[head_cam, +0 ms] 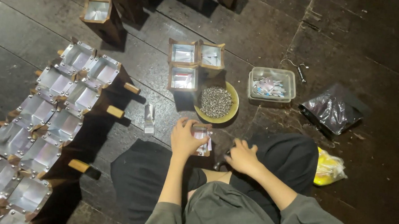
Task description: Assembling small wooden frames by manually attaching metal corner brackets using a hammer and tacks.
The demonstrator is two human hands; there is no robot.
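I am looking down at a dark wooden floor (354, 51) that is filling the whole frame. Along the left side, a long double row of wooden boxes with shiny metal lining (42, 127) is running from the upper left down to the lower left corner. Above the centre, three more lined boxes (190, 64) are standing together, touching each other. At the right, a black plastic bag (332, 109) is lying, and a yellow bag (328, 169) is lying below it, beside my knee. A clear plastic tray (272, 84) with small paper pieces is sitting right of the three boxes. A yellow bowl (232, 110) full of small metal tacks is sitting just beside it, near the centre.

My left hand (184, 138) is gripping a small wooden box (201, 139) in the lower centre, fingers curled over its top edge. My right hand (241, 156) is closed just right of it; I cannot tell what it is holding.
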